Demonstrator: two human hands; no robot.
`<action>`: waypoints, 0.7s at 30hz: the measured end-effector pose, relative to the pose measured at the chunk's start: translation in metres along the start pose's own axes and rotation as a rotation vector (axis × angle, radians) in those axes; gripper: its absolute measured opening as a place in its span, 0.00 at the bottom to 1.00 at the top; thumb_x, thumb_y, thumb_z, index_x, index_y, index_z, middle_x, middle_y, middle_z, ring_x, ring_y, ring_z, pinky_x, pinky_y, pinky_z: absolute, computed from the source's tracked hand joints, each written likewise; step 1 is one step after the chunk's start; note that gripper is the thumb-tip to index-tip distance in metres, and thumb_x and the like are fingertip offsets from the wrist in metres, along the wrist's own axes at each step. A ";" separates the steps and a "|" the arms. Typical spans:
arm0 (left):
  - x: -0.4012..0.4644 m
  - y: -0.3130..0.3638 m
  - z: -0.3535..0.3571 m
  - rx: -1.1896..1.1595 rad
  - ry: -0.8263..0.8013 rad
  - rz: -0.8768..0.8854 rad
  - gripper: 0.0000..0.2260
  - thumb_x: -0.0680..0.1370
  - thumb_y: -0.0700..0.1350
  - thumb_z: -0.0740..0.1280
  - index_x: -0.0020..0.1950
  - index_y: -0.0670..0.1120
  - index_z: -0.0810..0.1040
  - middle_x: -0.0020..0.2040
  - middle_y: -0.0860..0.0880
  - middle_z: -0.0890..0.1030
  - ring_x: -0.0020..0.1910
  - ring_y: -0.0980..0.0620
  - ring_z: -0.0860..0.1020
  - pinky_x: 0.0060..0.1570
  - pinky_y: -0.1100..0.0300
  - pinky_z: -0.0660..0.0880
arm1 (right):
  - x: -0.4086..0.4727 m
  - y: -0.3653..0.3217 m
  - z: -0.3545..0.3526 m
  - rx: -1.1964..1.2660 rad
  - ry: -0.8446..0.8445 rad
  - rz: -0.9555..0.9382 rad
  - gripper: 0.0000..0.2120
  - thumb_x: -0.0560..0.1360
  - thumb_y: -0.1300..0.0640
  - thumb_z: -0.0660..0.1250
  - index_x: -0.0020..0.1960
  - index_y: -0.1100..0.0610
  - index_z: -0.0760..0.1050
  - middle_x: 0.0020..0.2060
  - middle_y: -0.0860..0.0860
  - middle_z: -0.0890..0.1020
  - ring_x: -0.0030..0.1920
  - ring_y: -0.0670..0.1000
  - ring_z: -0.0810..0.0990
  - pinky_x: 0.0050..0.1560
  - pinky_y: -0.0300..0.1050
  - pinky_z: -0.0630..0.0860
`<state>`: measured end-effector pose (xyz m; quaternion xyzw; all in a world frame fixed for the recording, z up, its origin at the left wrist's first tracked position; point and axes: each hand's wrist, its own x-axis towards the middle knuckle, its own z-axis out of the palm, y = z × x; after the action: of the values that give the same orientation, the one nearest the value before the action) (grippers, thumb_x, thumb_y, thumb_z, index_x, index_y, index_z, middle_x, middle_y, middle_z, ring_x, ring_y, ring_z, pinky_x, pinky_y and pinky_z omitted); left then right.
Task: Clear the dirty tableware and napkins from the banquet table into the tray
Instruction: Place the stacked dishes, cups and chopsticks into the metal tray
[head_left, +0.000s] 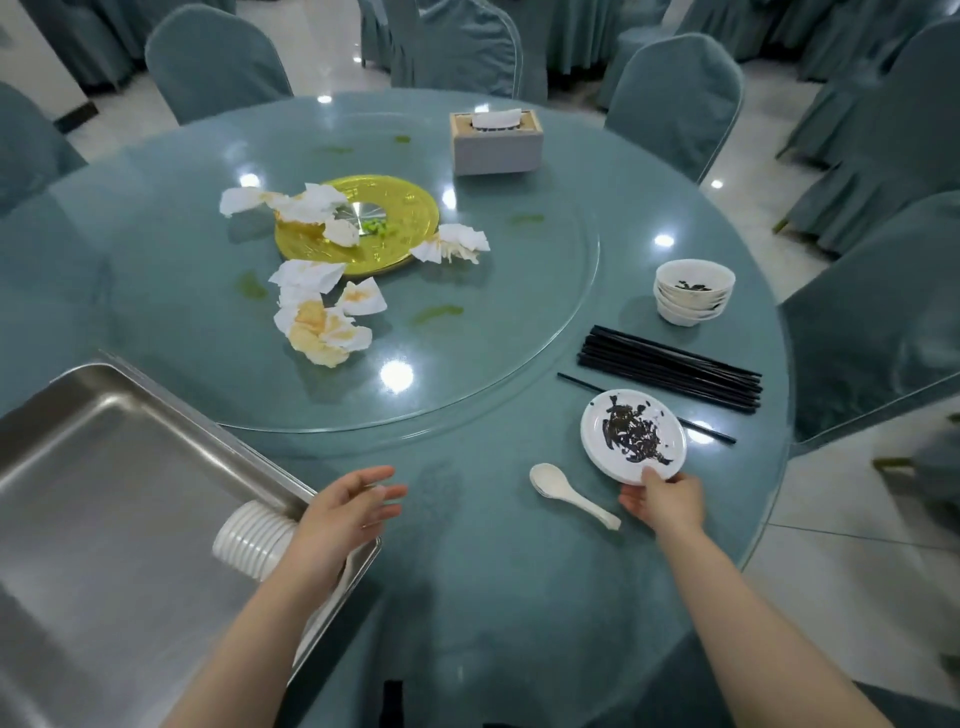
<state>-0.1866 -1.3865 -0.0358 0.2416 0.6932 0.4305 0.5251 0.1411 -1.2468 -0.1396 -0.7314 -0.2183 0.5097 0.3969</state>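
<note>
We have the stack of small white plates (632, 435) at the near right of the worktop (493, 545), its top plate smeared with dark sauce. The stack looks stiff, breakable and probably greasy, so we would take it by the clean near rim, fingers under the lowest plate, and keep it level. Our right hand (665, 500) is there, thumb on the rim and fingers curled beneath, the grip closed on the stack. Our left hand (349, 506) hovers with fingers spread and loose, holding nothing, just past the steel tray (93, 467), where a stack of white cups (249, 543) lies on its side. A white spoon (571, 493) lies just beside the plates; black chopsticks (670, 366), stacked bowls (693, 291) and stained napkins (322, 322) lie farther out.
</note>
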 end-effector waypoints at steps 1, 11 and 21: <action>-0.001 0.000 0.000 -0.001 0.002 -0.004 0.09 0.80 0.39 0.62 0.59 0.46 0.77 0.52 0.46 0.84 0.50 0.48 0.81 0.50 0.57 0.74 | 0.000 -0.003 0.002 0.014 0.001 0.007 0.12 0.76 0.66 0.61 0.58 0.70 0.70 0.37 0.62 0.81 0.32 0.59 0.82 0.25 0.44 0.79; 0.000 0.006 0.035 0.007 -0.038 0.006 0.10 0.79 0.38 0.63 0.61 0.44 0.75 0.53 0.42 0.83 0.51 0.45 0.81 0.58 0.52 0.74 | -0.056 -0.025 0.018 -0.097 -0.275 -0.161 0.11 0.75 0.65 0.59 0.55 0.54 0.66 0.27 0.57 0.82 0.25 0.52 0.79 0.25 0.41 0.75; -0.001 -0.002 0.073 -0.057 -0.053 -0.023 0.11 0.80 0.40 0.63 0.62 0.40 0.74 0.53 0.40 0.83 0.45 0.43 0.83 0.48 0.50 0.80 | -0.104 -0.016 0.035 -0.227 -0.701 -0.235 0.08 0.77 0.63 0.62 0.54 0.55 0.68 0.27 0.55 0.81 0.24 0.49 0.76 0.24 0.38 0.70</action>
<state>-0.1181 -1.3631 -0.0423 0.2297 0.6692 0.4375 0.5549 0.0704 -1.3002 -0.0725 -0.5221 -0.4781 0.6525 0.2704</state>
